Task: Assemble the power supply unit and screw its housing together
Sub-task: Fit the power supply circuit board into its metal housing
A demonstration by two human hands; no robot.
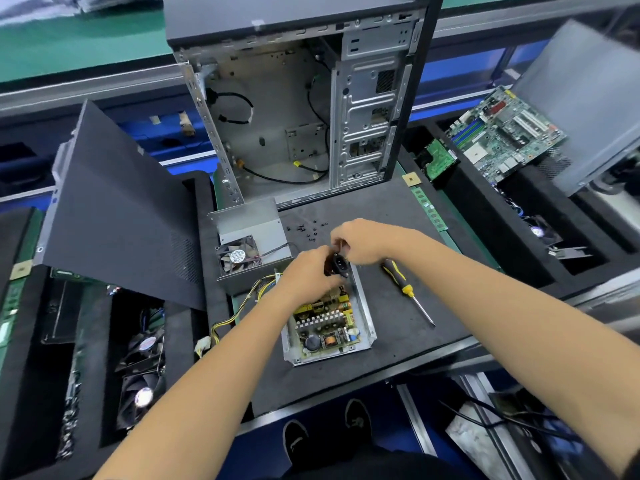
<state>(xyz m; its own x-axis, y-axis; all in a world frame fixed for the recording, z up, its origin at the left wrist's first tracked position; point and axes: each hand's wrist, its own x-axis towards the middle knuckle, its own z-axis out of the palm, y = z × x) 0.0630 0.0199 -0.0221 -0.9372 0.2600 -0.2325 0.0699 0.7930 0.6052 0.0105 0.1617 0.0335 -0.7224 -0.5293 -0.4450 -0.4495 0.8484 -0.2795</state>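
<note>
Both hands pinching: left hand (309,268) on power socket (337,264), right hand (360,242) just above, tray (363,299) directly below, frame centre.

The fan (238,257) label's print is too small to read.

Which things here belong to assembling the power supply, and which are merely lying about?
Belongs to the job:
power socket, held by left hand and right hand
open supply tray
fan cover
loose screws
screwdriver

Lying about:
computer case
side panel
motherboard
spare fans
</note>
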